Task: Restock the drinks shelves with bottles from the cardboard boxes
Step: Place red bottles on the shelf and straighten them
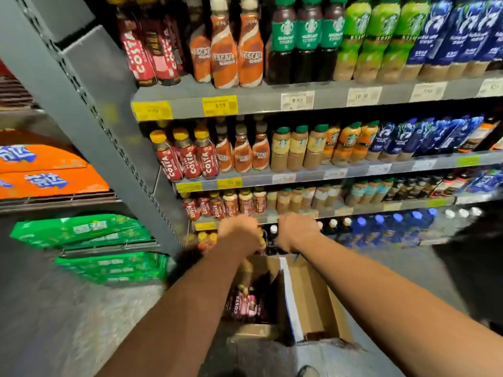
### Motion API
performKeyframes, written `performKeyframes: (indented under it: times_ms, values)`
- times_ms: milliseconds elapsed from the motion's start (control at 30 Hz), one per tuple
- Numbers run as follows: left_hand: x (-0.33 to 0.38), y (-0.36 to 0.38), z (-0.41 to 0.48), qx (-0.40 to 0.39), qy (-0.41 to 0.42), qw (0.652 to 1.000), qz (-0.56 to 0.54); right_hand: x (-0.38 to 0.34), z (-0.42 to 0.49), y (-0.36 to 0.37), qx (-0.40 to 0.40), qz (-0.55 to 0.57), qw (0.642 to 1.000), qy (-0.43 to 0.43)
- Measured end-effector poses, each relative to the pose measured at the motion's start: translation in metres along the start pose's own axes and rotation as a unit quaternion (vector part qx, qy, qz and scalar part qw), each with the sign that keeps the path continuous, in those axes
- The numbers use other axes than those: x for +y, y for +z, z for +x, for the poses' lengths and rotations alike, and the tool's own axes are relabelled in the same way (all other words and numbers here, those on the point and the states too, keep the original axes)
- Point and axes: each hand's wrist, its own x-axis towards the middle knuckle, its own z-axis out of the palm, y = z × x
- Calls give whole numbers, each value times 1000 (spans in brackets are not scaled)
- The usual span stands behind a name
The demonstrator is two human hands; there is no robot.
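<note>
Both my hands reach into the lowest tier of the drinks shelves [258, 104]. The left hand [239, 232] is over the yellow-capped bottles [206, 238] at the tier's left end, and the right hand [296, 231] is just beside it, by the dark white-capped bottles [273, 235]. The fingers point away from the camera, so I cannot tell whether either hand holds anything. Nearer me, the open cardboard box [313, 295] sits on the floor with Costa bottles [243, 306] in its left side. I judge them full: heavy, stiff and slick-sleeved, best gripped around the neck, under the cap.
</note>
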Motion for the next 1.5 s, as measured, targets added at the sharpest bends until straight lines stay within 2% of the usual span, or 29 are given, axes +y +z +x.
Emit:
performKeyframes:
  times_ms: [100, 300, 433, 600, 733, 900, 1000, 1200, 1500]
  values:
    - [0, 39, 6, -18, 20, 1000, -4, 3, 18, 35, -26, 25, 999, -12]
    - [-2, 99, 18, -88, -10, 996, -22, -6, 57, 102, -73, 79, 993, -44]
    - [-6, 139, 36, -106, -25, 993, -41, -18, 83, 141, -75, 103, 990, -54]
    - [-15, 199, 58, -158, -13, 985, -72, -22, 109, 199, -172, 151, 972, 48]
    - [-36, 252, 74, -185, 21, 977, -103, -32, 124, 250, -194, 211, 950, 121]
    - [-58, 326, 90, -206, 47, 972, -103, -51, 137, 324, -228, 225, 931, 172]
    - [-66, 374, 108, -221, 22, 963, -153, -49, 159, 369, -248, 224, 925, 182]
    - [-65, 464, 114, -309, 8, 942, -134, -38, 186, 452, -299, 242, 903, 189]
    - [-41, 590, 176, -334, -65, 919, -197, -44, 255, 574, -283, 273, 894, 214]
